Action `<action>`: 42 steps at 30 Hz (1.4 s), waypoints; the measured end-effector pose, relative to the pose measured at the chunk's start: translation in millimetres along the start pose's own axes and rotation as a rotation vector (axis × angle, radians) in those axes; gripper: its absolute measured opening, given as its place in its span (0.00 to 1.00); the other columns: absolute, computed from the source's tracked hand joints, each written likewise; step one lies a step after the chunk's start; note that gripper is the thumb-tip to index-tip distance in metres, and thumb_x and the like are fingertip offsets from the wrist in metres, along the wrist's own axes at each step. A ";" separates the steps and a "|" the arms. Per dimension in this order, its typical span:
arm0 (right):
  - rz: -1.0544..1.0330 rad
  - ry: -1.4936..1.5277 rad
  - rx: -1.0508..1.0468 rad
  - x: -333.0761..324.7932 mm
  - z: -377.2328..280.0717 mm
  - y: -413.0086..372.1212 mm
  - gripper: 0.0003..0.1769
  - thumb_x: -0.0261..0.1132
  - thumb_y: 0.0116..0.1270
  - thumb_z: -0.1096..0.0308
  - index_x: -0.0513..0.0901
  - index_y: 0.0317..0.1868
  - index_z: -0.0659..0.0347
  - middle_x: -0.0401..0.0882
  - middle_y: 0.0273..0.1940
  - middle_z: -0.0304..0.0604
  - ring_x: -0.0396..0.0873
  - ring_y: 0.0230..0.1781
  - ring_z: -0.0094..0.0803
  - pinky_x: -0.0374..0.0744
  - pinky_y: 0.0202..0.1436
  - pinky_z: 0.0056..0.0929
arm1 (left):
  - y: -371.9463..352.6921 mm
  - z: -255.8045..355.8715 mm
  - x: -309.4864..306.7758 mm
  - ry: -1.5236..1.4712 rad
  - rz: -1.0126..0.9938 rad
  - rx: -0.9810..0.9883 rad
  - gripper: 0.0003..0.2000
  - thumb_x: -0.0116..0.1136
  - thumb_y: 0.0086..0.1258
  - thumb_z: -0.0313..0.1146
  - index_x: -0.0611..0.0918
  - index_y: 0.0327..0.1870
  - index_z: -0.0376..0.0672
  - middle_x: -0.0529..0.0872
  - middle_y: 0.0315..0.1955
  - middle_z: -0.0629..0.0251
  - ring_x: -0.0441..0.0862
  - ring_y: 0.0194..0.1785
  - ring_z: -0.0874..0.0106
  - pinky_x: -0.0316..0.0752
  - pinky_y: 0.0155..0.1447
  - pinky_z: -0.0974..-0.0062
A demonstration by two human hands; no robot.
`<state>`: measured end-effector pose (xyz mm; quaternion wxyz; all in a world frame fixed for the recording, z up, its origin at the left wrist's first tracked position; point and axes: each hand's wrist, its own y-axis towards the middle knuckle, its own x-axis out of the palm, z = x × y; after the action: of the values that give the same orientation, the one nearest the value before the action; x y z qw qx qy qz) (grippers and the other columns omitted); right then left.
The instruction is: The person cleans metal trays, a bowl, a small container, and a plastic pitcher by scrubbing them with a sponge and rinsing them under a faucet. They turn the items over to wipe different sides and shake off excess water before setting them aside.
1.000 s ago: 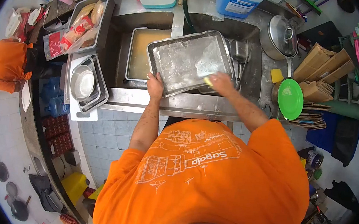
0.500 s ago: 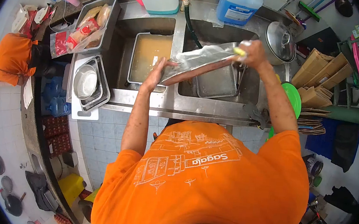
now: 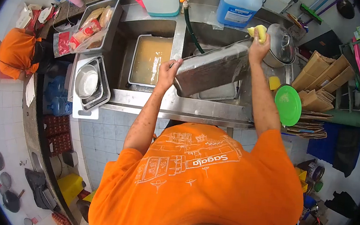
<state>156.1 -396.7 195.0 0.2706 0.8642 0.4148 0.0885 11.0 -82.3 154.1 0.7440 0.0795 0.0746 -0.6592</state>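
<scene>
white lettering "sagala" runs across the back of the orange shirt (image 3: 208,180), seen upside down; the blue jug's label (image 3: 237,6) is too small to read.

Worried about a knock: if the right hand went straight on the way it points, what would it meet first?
Probably the blue jug; the right hand, gripping a sponge and the tray edge, aims at it, though depth is unclear.

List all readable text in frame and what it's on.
"Sagala": white print on the back of the orange shirt, seen upside down.
Label on the blue jug: printed, too blurred to read.
Logo on the red packets at upper left: unreadable.
The metal tray, held by the left hand and the right hand with the sponge: no text visible.
</scene>
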 end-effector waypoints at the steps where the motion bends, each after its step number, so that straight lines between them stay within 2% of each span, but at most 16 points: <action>1: 0.003 -0.153 0.047 1.8 -11.8 -11.3 0.18 0.70 0.64 0.59 0.79 0.41 0.67 0.81 0.33 0.48 0.79 0.34 0.35 0.77 0.40 0.34 | -3.8 -5.5 0.5 -0.021 0.011 -0.031 0.22 0.57 0.72 0.42 0.76 0.18 0.35 0.67 0.11 0.71 0.62 0.19 0.81 0.58 0.24 0.74; 3: -0.104 -0.234 -0.060 13.4 -0.6 -46.5 0.10 0.62 0.61 0.77 0.80 0.44 0.66 0.83 0.35 0.50 0.82 0.38 0.42 0.77 0.44 0.38 | -10.8 -8.4 6.3 0.000 0.069 -0.019 0.23 0.57 0.72 0.42 0.75 0.17 0.35 0.67 0.11 0.71 0.62 0.19 0.81 0.59 0.24 0.74; 4: -0.229 -0.213 -0.150 19.5 9.2 -70.0 0.18 0.58 0.58 0.81 0.81 0.50 0.63 0.84 0.40 0.50 0.82 0.42 0.43 0.77 0.47 0.38 | -11.4 -6.4 10.0 0.010 0.097 -0.010 0.24 0.57 0.72 0.42 0.74 0.16 0.35 0.67 0.10 0.71 0.62 0.19 0.80 0.59 0.24 0.74; 7: -0.463 -0.026 -0.216 43.6 -6.7 -160.8 0.22 0.56 0.56 0.82 0.86 0.49 0.56 0.80 0.55 0.51 0.73 0.61 0.49 0.68 0.68 0.41 | -9.7 -27.8 18.1 -0.003 0.195 -0.102 0.24 0.56 0.72 0.43 0.75 0.16 0.35 0.69 0.10 0.70 0.64 0.19 0.80 0.61 0.24 0.73; 11: -0.724 0.022 -0.241 59.2 -60.0 -249.9 0.23 0.60 0.55 0.76 0.82 0.53 0.60 0.72 0.63 0.52 0.60 0.71 0.54 0.60 0.74 0.46 | -8.9 -43.1 18.4 -0.198 0.410 -0.160 0.22 0.57 0.72 0.42 0.78 0.20 0.33 0.76 0.15 0.70 0.69 0.22 0.80 0.64 0.25 0.75; 13: -0.845 0.007 -0.336 61.2 -61.9 -245.9 0.23 0.63 0.56 0.72 0.81 0.55 0.57 0.71 0.65 0.46 0.60 0.71 0.50 0.60 0.74 0.46 | -12.0 -41.8 9.8 -0.416 0.509 -0.286 0.19 0.58 0.72 0.41 0.82 0.27 0.31 0.76 0.19 0.73 0.67 0.22 0.80 0.61 0.25 0.77; 16: -0.855 -0.018 -0.341 80.6 -39.0 -227.9 0.23 0.65 0.57 0.65 0.82 0.56 0.50 0.70 0.66 0.41 0.59 0.72 0.47 0.61 0.73 0.44 | -19.6 -62.4 -19.3 -0.273 0.407 -0.462 0.15 0.57 0.72 0.37 0.83 0.33 0.29 0.80 0.22 0.69 0.73 0.24 0.79 0.68 0.27 0.78; 21: -0.943 -0.041 -0.463 82.3 -82.3 -244.7 0.19 0.64 0.62 0.61 0.83 0.55 0.44 0.69 0.66 0.39 0.56 0.73 0.44 0.53 0.75 0.56 | -34.2 -84.5 -27.6 -0.529 0.427 -0.295 0.13 0.53 0.73 0.33 0.82 0.36 0.29 0.81 0.26 0.67 0.76 0.27 0.79 0.71 0.29 0.78; 24: -1.087 0.086 -0.673 93.3 -92.4 -250.7 0.18 0.62 0.64 0.57 0.83 0.55 0.38 0.71 0.64 0.40 0.62 0.71 0.40 0.57 0.75 0.50 | -48.6 -58.1 -52.5 -0.762 0.442 -0.366 0.12 0.48 0.73 0.30 0.79 0.46 0.30 0.83 0.37 0.59 0.84 0.39 0.68 0.81 0.41 0.70; 27: -1.332 0.097 -0.460 114.6 -101.0 -246.2 0.17 0.60 0.66 0.60 0.83 0.55 0.44 0.72 0.64 0.39 0.64 0.69 0.45 0.60 0.74 0.48 | -60.2 -68.3 -71.0 -1.025 0.534 -0.589 0.14 0.47 0.74 0.34 0.76 0.51 0.33 0.82 0.43 0.55 0.84 0.42 0.62 0.82 0.43 0.62; 31: -1.392 0.113 -0.718 122.6 -91.5 -277.4 0.20 0.58 0.66 0.65 0.78 0.59 0.45 0.74 0.63 0.40 0.68 0.66 0.47 0.61 0.74 0.48 | -83.9 -139.3 -85.0 -1.001 0.444 -0.634 0.15 0.47 0.74 0.36 0.75 0.52 0.34 0.82 0.44 0.53 0.84 0.43 0.61 0.82 0.46 0.61; 35: -1.499 0.171 -0.737 98.0 -66.1 -317.3 0.21 0.60 0.66 0.64 0.78 0.60 0.44 0.72 0.64 0.46 0.68 0.66 0.45 0.63 0.73 0.48 | -102.8 -166.3 -86.2 -1.059 0.465 -0.680 0.17 0.49 0.74 0.39 0.77 0.53 0.35 0.84 0.44 0.55 0.84 0.44 0.61 0.82 0.47 0.62; 37: -1.709 -0.097 0.336 96.3 -91.5 -270.4 0.22 0.59 0.67 0.65 0.77 0.61 0.43 0.71 0.64 0.46 0.68 0.66 0.44 0.64 0.72 0.47 | -101.0 -160.5 -84.1 -1.024 0.469 -0.737 0.19 0.57 0.71 0.40 0.77 0.53 0.32 0.84 0.45 0.55 0.84 0.45 0.60 0.81 0.49 0.60; 39: -1.483 -0.386 -0.332 114.1 3.3 -281.8 0.22 0.60 0.66 0.62 0.77 0.61 0.45 0.73 0.63 0.45 0.66 0.67 0.44 0.63 0.72 0.47 | -103.6 -183.0 -87.0 -1.035 0.478 -0.784 0.21 0.60 0.69 0.41 0.77 0.53 0.31 0.84 0.45 0.55 0.84 0.45 0.60 0.81 0.51 0.58; 41: -1.026 -0.510 -0.517 128.4 8.0 -247.2 0.21 0.59 0.67 0.59 0.78 0.61 0.47 0.72 0.64 0.44 0.62 0.70 0.44 0.59 0.74 0.47 | -98.7 -186.9 -83.5 -0.992 0.507 -0.766 0.21 0.62 0.68 0.42 0.79 0.50 0.31 0.84 0.41 0.55 0.83 0.40 0.61 0.79 0.47 0.59; 42: -1.020 -0.532 -0.456 132.9 -0.3 -245.4 0.21 0.59 0.67 0.59 0.78 0.61 0.48 0.70 0.65 0.45 0.61 0.70 0.44 0.58 0.74 0.48 | -94.1 -181.3 -84.8 -0.823 0.517 -0.811 0.20 0.61 0.69 0.42 0.80 0.48 0.31 0.84 0.39 0.55 0.82 0.38 0.63 0.78 0.45 0.60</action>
<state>76.8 -169.9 52.9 0.5509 0.4699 0.6646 -0.1843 -93.8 28.1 -6.5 0.8180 -0.4534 0.0044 -0.3540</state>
